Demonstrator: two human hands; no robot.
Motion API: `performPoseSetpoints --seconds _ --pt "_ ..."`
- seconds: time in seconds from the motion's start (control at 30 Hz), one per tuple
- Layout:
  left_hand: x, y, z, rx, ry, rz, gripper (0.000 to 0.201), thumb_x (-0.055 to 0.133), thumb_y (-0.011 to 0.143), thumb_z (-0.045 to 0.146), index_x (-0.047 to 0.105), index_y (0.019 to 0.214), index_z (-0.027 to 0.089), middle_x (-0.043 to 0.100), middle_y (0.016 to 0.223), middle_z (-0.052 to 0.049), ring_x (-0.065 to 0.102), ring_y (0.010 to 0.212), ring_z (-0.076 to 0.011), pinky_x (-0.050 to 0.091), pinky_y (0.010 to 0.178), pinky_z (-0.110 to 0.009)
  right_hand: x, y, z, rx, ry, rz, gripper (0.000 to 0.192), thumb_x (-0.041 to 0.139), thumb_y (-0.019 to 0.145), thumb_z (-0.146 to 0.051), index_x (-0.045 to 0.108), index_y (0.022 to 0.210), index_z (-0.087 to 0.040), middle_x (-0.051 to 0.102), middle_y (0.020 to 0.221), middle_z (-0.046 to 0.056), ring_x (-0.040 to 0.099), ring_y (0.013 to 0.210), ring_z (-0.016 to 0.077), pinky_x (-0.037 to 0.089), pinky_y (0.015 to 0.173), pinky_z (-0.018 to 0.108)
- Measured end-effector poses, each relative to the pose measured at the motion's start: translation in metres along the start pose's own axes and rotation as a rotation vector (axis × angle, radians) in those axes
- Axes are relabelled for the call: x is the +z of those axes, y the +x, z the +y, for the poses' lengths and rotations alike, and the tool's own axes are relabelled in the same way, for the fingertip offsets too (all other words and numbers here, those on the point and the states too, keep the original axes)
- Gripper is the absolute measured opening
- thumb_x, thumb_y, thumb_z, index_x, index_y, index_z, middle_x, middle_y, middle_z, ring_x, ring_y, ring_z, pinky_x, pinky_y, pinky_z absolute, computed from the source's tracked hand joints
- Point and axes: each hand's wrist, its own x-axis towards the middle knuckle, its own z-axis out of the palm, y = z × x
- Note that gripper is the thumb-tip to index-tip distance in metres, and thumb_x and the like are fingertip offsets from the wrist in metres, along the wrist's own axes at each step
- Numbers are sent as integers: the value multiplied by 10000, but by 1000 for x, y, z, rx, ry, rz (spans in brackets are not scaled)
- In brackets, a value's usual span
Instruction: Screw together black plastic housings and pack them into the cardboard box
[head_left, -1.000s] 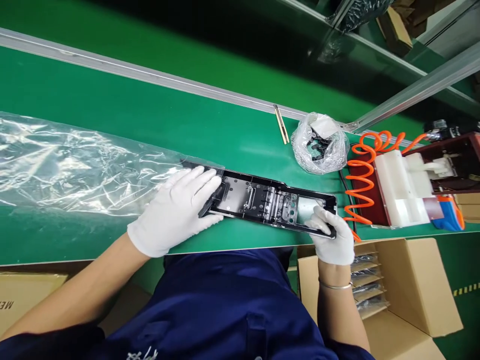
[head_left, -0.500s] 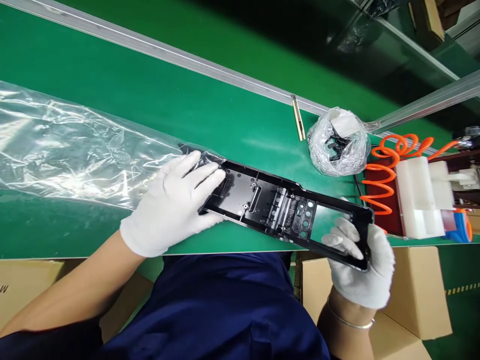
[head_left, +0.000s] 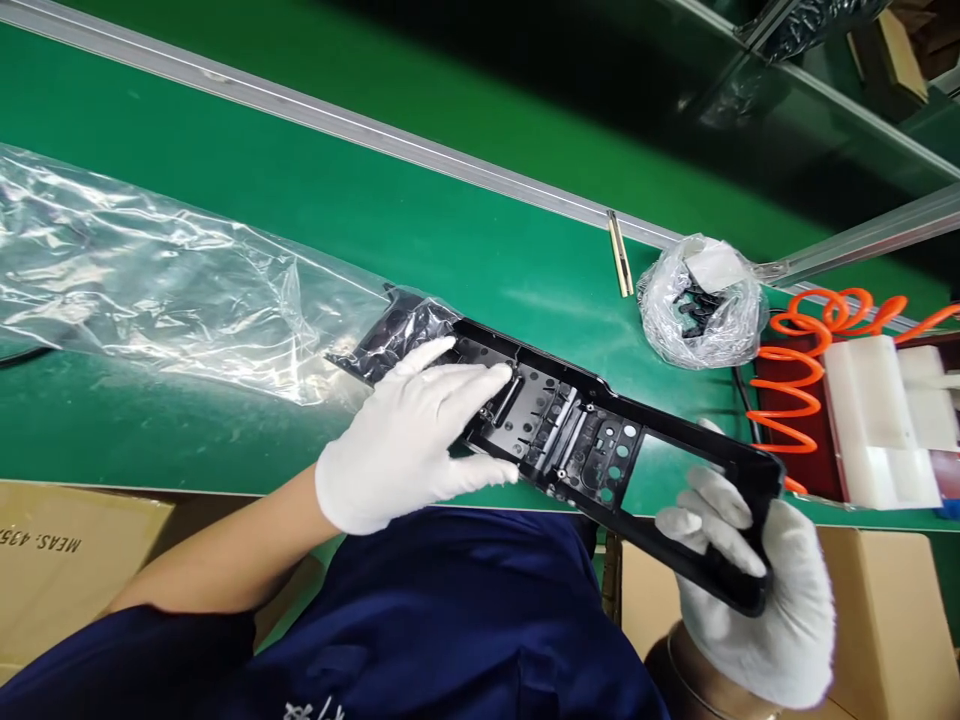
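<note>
the right hand [head_left: 757, 590], in a white glove, has its fingers curled around the near end of a long black moulded plastic panel [head_left: 577, 430], ribbed and pierced with round holes and a rectangular window. the left hand [head_left: 409, 445] lies flat on its middle, fingers spread. the panel's far end sits inside a clear crinkled plastic bag [head_left: 150, 280] on the green surface [head_left: 480, 240]; its near end overhangs the edge.

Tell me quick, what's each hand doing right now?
Left hand: open, flat on the black plastic frame.
Right hand: closed, gripping the frame's end.
</note>
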Motion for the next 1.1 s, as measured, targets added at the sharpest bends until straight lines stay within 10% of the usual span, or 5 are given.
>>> performPoseSetpoints --seconds 0.63,1.1 --pt "4 -1 -4 17 -6 37 674 592 904 769 749 1197 183 811 1140 -128 764 1121 -327 475 1191 -552 -1 -1 2 3 -36 26 439 924 748 -324 504 809 -213 390 687 -95 163 493 10 650 650 189" --pt "9 7 4 100 177 -80 369 773 785 180 700 1146 156 792 1153 -137 760 1056 -315 527 1118 -495 -24 39 18 120 -83 162 499 957 508 -206 505 718 -176 448 696 -79 293 488 -20 521 467 173"
